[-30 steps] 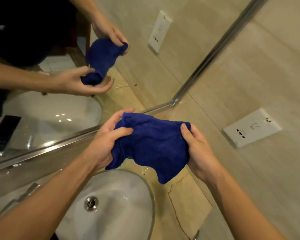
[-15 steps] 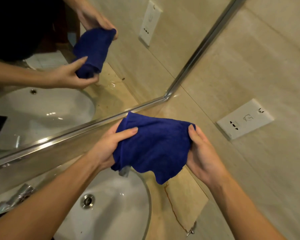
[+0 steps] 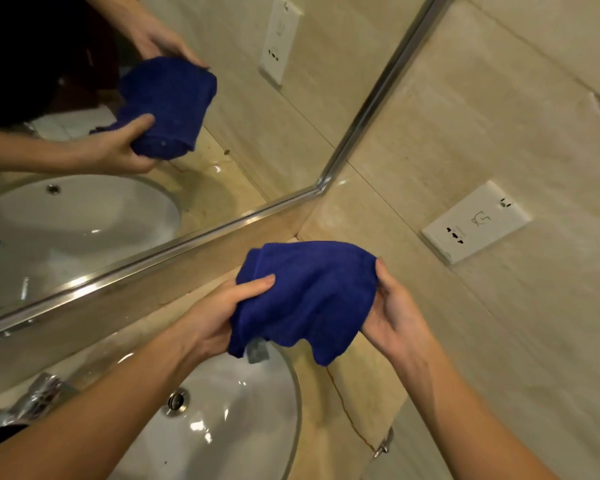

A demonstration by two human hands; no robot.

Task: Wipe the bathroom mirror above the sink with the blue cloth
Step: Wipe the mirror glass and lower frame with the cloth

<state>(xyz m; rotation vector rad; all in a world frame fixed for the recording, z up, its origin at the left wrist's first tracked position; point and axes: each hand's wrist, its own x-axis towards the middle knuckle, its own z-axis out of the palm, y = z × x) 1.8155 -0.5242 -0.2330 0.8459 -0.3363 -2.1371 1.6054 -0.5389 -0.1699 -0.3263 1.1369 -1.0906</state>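
Both hands (image 3: pixel 219 317) (image 3: pixel 394 313) gripping the bunched blue cloth (image 3: pixel 309 296), stretched sideways between them.

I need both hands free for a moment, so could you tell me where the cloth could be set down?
Bare counter lies right of the sink, toward the wall. A narrower strip runs between sink and mirror; the faucet crowds its left end.
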